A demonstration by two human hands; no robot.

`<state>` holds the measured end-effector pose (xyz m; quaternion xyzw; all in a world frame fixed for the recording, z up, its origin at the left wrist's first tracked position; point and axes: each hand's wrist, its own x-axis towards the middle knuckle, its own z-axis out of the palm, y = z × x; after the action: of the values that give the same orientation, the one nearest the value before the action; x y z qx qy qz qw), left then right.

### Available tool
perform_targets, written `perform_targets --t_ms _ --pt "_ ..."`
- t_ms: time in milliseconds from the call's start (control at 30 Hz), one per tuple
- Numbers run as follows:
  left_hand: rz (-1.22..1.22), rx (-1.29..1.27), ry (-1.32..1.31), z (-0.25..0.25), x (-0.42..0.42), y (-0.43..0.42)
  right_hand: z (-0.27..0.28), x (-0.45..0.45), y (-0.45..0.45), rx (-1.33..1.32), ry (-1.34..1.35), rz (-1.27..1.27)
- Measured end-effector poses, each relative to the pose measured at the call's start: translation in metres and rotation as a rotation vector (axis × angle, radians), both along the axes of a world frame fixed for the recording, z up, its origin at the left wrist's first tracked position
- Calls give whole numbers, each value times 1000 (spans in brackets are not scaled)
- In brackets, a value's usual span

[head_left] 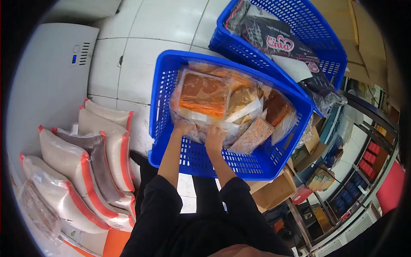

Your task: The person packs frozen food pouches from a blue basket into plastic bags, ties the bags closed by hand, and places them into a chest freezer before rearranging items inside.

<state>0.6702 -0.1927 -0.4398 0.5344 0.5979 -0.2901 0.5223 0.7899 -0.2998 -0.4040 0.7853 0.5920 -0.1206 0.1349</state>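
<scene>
Both my hands reach into a blue plastic basket (160, 128) filled with clear packages of food. My left hand (185, 127) is at the near edge of the stack, against a plastic bag, its fingertips hidden. Just to its right, my right hand (216, 136) touches the near side of the same packages, its fingers hard to make out. Above my hands lies a flat clear pack with brown and orange contents (204, 94). Further right are a yellowish-brown pack (245, 102), a dark reddish pack (277, 109) and a pinkish speckled pack (253, 136).
A second blue basket (327, 40) at the upper right holds black printed bags (274, 36). Full white sacks with red edges (66, 165) lie at the left beside a white appliance (47, 77). An open cardboard box (276, 192) and shelving stand to the right.
</scene>
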Motion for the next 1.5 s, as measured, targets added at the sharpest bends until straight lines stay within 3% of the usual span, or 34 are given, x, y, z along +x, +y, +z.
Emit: perform_targets --t_ms 67,133,200,267,300,367,433,500,600,633,700,833,933,967,1000,1033,1100,1133,1200,1267,1333,1367,1400,1467,1500 --pt "250 19 61 -11 6 -8 -5 3 2 -66 -7 30" --pt "677 6 213 -19 9 -5 -5 9 6 -111 139 -6" --pt "613 16 187 -43 0 -9 -6 10 18 -138 131 34" --pt "780 69 127 -25 6 -4 -8 11 13 -173 118 56" --pt "774 60 125 -15 6 -2 -8 9 10 -165 71 133" --pt "393 44 268 -13 -14 3 -10 6 5 -152 25 214" --pt "456 35 238 -53 -47 -23 -6 -3 -9 -347 447 -50" --pt "27 301 189 -49 -61 -41 -2 -2 -21 -366 501 0" --pt "170 312 147 39 -40 -47 26 23 -28 -400 556 -18" --pt "352 324 144 34 -51 -68 50 37 -21 -378 569 -37" --pt "478 318 120 82 -52 -75 113 61 2 -410 534 -149" --pt "719 267 -302 194 -73 -90 211 83 -5 -32 673 -412" --pt "751 288 -409 319 -77 -73 298 57 5 48 660 -448" --pt "867 431 -535 339 -79 -82 334 43 15 75 633 -395" --pt "837 406 -512 378 -85 -74 369 28 26 106 604 -342" --pt "827 556 -618 385 -94 -86 406 7 40 143 605 -317" --pt "649 482 -400 476 -111 -65 474 -48 64 34 527 -191" --pt "755 445 -496 525 -120 -57 497 -76 70 71 539 -164" --pt "629 645 -610 577 -153 -69 544 -135 75 266 673 -80" --pt "485 876 -560 615 -201 -84 585 -184 68 258 751 -38" --pt "408 1000 -475 669 -252 -88 606 -235 64 432 1136 -228" --pt "324 1044 -401 701 -277 -95 643 -267 65 389 1264 -305" --pt "351 1080 -362 738 -298 -100 664 -295 67 377 1297 -254" --pt "248 1102 -279 804 -337 -114 691 -345 49 641 1410 5" --pt "292 1100 -240 817 -352 -130 687 -358 36 595 1435 37"
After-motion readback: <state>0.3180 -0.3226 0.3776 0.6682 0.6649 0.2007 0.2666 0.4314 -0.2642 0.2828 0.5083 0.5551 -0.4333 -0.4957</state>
